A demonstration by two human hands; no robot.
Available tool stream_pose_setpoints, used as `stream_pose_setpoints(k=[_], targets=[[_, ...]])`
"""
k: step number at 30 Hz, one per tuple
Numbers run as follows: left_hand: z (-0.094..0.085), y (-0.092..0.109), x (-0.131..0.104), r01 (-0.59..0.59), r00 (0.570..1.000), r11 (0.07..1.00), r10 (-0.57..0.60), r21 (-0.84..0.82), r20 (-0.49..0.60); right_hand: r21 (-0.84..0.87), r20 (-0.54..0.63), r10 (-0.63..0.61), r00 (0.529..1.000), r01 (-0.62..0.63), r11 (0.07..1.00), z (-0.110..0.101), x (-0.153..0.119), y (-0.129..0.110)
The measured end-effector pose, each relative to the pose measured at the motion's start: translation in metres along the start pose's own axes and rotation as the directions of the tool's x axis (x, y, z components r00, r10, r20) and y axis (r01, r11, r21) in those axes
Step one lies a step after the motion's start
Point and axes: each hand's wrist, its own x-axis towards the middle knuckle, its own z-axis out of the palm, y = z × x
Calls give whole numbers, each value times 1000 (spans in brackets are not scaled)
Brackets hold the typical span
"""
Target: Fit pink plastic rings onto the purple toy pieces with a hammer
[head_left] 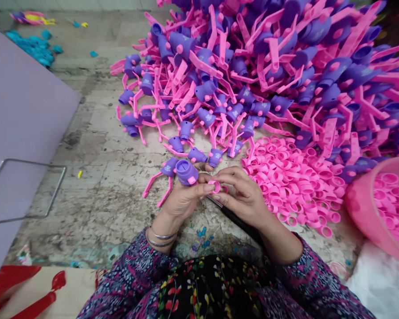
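Observation:
My left hand is closed around a purple plastic cup-shaped part, its round opening tilted up. The left thumb reaches to a small pink plastic ring between the two hands. From the other side, my right hand pinches at the pink ring; its fingertips partly hide what is there. Below the hands lies a black-handled tool with a thin metal shaft, partly covered by the right hand and wrist. Just beyond the left hand rests a purple part with pink bent arms.
A large heap of purple and pink parts covers the floor ahead. Pink rings are piled at right, beside a pink tub of more rings. A pale panel with a wire handle stands left; turquoise pieces lie behind it.

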Motion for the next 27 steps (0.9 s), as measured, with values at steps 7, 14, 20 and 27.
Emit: stream_pose_setpoints(k=[7, 14, 20, 27], targets=[[0, 1, 0, 10, 1000, 998, -8, 60, -27, -1, -17, 11, 1000, -12, 1000, 0, -1, 2], [-1, -2, 1, -34, 999, 999, 34, 30, -10, 26, -15, 18, 1000, -18, 1000, 0, -2, 5], [-5, -4, 2, -71, 997, 995, 72, 65, -16, 21, -15, 17, 1000, -17, 1000, -1, -1, 5], [-1, -2, 3, -61, 997, 998, 62, 28, -40, 21, -13, 19, 1000, -18, 1000, -1, 0, 4]])
